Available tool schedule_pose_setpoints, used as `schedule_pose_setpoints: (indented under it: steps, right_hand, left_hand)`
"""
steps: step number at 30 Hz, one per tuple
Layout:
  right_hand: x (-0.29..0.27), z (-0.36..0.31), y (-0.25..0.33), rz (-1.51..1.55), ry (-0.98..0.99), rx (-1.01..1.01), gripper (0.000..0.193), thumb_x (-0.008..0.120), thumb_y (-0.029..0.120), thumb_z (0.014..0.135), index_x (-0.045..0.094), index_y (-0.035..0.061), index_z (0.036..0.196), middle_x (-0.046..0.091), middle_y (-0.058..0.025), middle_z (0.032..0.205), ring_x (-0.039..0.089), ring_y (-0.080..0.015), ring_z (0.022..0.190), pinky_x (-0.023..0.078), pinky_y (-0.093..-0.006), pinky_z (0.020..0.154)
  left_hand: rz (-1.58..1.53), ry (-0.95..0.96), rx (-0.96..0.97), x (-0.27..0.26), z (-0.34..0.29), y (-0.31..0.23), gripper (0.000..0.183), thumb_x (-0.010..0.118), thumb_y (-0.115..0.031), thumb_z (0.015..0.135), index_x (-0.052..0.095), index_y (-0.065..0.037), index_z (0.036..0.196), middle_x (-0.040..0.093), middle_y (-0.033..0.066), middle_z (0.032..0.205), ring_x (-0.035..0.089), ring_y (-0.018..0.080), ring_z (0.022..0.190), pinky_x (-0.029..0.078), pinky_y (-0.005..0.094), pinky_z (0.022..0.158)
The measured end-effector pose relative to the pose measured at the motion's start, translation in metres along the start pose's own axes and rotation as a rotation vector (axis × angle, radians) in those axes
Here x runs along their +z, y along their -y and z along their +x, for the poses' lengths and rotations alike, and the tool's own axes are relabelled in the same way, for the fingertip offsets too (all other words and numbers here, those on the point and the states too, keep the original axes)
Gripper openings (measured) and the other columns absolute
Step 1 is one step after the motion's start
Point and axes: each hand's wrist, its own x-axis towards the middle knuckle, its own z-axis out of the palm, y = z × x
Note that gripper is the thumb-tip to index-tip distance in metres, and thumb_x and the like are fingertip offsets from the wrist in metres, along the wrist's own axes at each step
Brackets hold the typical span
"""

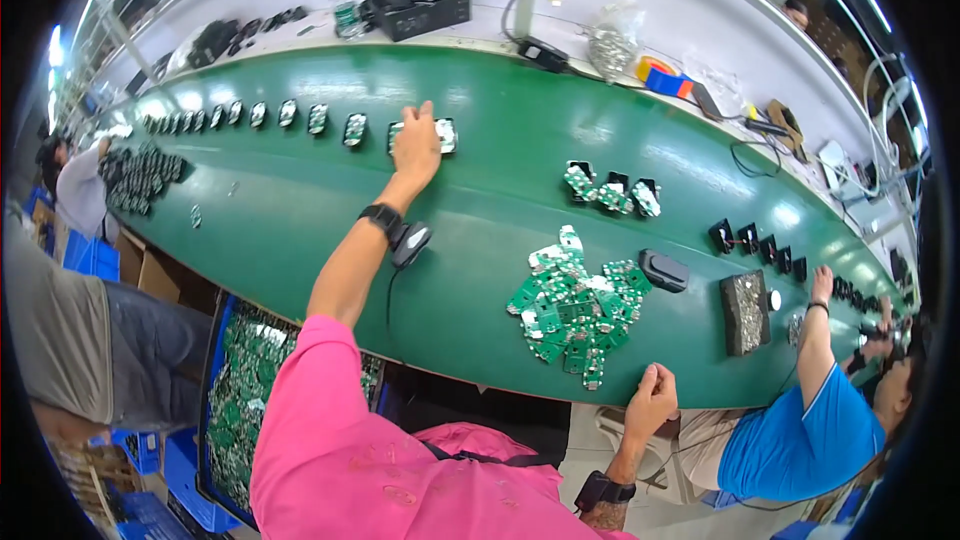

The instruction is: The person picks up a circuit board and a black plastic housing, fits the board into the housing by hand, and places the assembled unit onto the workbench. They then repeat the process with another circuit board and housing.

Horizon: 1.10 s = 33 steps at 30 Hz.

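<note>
My left hand [417,147] reaches to the middle of the green bench, its fingertips pointing away from me and slightly apart. It covers part of two small black housings holding circuit boards; one housing [446,136] shows at its right side, and the other's edge peeks out at its left. Whether the palm touches them is hidden. My right hand [652,400] hovers by the bench's front edge, fingers curled in, with nothing visible in it. Just beyond it lies a loose pile of green circuit boards [580,310]. A black plastic case [663,270] rests beside the pile.
A row of filled housings [288,113] runs leftward. Three housings with boards [613,194] stand right of centre. Farther right are a rough block [744,313], open black housings [758,243] and a co-worker in blue [810,440]. A bin of boards [240,390] stands below left.
</note>
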Motion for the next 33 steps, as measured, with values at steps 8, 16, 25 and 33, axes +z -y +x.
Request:
schedule_pose_setpoints:
  steps: [8,16,25,33]
  right_hand:
    - [0.009,0.005,0.009,-0.056,-0.002,-0.046,0.017,0.063,0.013,0.095,0.068,-0.0042,0.095,0.066,-0.008,0.07,0.061,-0.0154,0.06,0.049,-0.0318,0.058]
    - [0.019,0.017,0.056,0.129,0.108,-0.158,0.017,0.064,0.012,0.096,0.068,-0.0045,0.097,0.058,0.0006,0.068,0.05,-0.006,0.059,0.039,-0.0233,0.053]
    - [0.067,0.042,0.149,0.184,0.339,-0.408,0.024,0.071,0.011,0.09,0.068,-0.006,0.106,0.068,-0.0105,0.076,0.061,-0.0124,0.065,0.05,-0.0274,0.059]
    - [0.061,0.011,0.144,0.736,0.554,0.203,0.019,0.068,0.014,0.095,0.065,-0.0014,0.083,0.067,-0.0068,0.069,0.06,-0.0085,0.055,0.047,-0.021,0.049]
  left_hand:
    - [-0.212,0.519,0.594,0.044,-0.066,-0.115,0.11,0.081,-0.037,0.069,0.021,-0.008,0.156,0.031,0.0188,0.156,0.051,0.0425,0.127,0.047,0.0496,0.104]
    - [-0.443,0.41,0.503,0.065,-0.066,-0.117,0.077,0.083,-0.033,0.064,0.057,0.0,0.129,0.058,0.0219,0.131,0.057,0.0389,0.119,0.045,0.0419,0.104]
    - [-0.72,0.513,0.481,-0.049,-0.171,-0.144,0.074,0.081,-0.01,0.066,0.052,0.0,0.133,0.06,0.0183,0.124,0.069,0.0249,0.093,0.058,0.0327,0.08]
    - [-0.788,0.34,0.269,-0.069,-0.233,-0.133,0.076,0.08,-0.003,0.068,0.051,-0.005,0.138,0.051,0.0137,0.132,0.066,0.0223,0.099,0.059,0.0318,0.079]
